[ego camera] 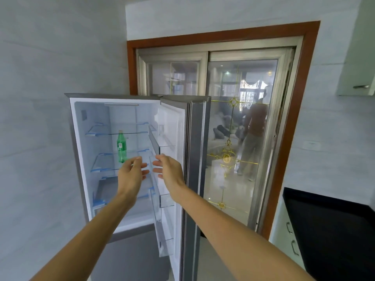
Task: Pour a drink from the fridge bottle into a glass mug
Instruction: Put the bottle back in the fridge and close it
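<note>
A green plastic bottle (121, 146) stands upright on the middle glass shelf (105, 161) of the open fridge (92, 118). My left hand (132, 175) is stretched out just below and right of the bottle's base, fingers apart, holding nothing. My right hand (168, 171) is beside it, in front of the door racks, also open and empty. Both hands face each other a small gap apart. No glass mug is in view.
The fridge door (192, 179) swings open to the right, with clear racks inside. Behind it is a sliding glass door (239, 118) in a brown frame. A black countertop (332, 230) with white drawers lies at the right, and a tiled wall fills the left.
</note>
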A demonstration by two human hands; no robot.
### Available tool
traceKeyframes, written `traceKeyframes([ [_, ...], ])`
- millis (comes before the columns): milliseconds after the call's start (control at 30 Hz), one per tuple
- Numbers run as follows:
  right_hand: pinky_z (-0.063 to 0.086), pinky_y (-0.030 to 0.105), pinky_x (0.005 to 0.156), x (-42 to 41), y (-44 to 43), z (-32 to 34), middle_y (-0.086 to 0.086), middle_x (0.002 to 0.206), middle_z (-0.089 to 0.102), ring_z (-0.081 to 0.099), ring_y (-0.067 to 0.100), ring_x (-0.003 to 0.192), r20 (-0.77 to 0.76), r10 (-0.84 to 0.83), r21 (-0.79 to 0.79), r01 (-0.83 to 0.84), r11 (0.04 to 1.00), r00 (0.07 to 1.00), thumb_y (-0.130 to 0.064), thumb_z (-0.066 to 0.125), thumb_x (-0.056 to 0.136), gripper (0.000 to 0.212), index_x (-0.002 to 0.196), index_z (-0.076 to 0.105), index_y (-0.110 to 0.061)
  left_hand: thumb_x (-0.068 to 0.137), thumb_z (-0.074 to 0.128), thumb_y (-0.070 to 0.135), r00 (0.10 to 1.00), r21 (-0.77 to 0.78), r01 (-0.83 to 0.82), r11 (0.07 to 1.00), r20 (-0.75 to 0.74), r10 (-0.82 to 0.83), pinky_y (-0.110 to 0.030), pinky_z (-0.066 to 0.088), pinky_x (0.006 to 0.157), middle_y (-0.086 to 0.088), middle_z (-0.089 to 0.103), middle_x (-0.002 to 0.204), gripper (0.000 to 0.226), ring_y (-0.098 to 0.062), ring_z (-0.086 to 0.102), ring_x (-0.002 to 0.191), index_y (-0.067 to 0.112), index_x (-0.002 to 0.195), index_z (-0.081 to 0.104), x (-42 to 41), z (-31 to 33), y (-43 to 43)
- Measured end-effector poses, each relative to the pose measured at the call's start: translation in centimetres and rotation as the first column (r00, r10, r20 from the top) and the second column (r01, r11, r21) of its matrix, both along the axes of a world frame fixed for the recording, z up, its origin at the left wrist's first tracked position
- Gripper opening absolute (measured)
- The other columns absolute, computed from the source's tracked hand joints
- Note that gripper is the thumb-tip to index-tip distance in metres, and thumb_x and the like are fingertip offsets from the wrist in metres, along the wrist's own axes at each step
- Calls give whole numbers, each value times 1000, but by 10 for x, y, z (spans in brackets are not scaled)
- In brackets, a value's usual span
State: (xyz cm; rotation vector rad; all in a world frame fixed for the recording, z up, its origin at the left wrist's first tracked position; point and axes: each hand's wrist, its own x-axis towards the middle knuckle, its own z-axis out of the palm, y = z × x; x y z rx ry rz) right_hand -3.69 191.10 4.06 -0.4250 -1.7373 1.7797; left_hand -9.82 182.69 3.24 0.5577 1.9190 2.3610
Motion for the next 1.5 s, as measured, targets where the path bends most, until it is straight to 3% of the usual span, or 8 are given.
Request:
traceKeyframes([
  [200,49,25,75,50,12,7,4,102,67,64,16,87,-67,-74,-14,73,997,995,-28,47,98,23,105,65,-15,102,43,25,999,-16,46,999,-26,-46,-37,51,87,-8,64,107,27,-25,65,93,10,120,56,46,10,10],
  [333,50,30,87,70,27,11,1,107,68,65,18,96,-69,-179,-27,177,984,982,-31,45,99,23,106,64,-19,102,43,26,996,-13,78,997,-49,-79,-33,50,82,-6,63,105,24,-19,64,88,13,118,56,64,19,18],
  [567,46,36,99,78,53,17,-1,114,62,59,18,109,-53,-282,-107,276,955,958,-29,48,98,26,116,62,-15,101,42,25,992,0,121,993,-32,-121,-34,51,85,-6,64,106,23,-22,64,91,13,116,55,70,27,25],
  [733,42,37,99,70,64,19,0,116,56,52,18,109,-1,-284,-88,283,955,959,-36,42,100,34,124,55,-15,102,41,29,990,-7,135,991,-35,-135,-32,50,83,-6,64,107,29,-19,64,90,13,121,56,67,30,36],
  [833,39,40,107,63,67,20,0,136,53,49,21,126,39,-283,-76,286,955,958,-41,40,100,44,136,50,-18,102,41,30,989,-3,141,990,-49,-141,-30,49,81,-4,63,105,30,-16,64,88,13,121,56,65,35,43],
  [1033,36,33,99,64,76,23,2,142,49,45,22,130,27,-352,-19,352,936,936,-35,35,103,41,139,47,-18,102,41,32,990,-17,130,991,-49,-130,-30,49,82,-3,63,104,32,-16,64,86,13,123,56,55,35,52],
  [1267,27,38,113,61,76,26,2,155,32,30,23,142,56,-286,-35,288,957,956,-39,28,104,49,149,31,-19,102,41,29,991,8,125,992,-51,-124,-31,48,80,-2,64,100,26,-16,65,86,15,118,56,50,35,50],
  [1500,30,41,111,42,64,19,2,151,40,39,24,137,76,-192,-39,196,980,978,-49,34,101,50,143,43,-24,102,42,29,992,21,113,993,-55,-112,-32,50,83,-4,63,104,28,-21,64,92,14,122,56,45,31,42],
])
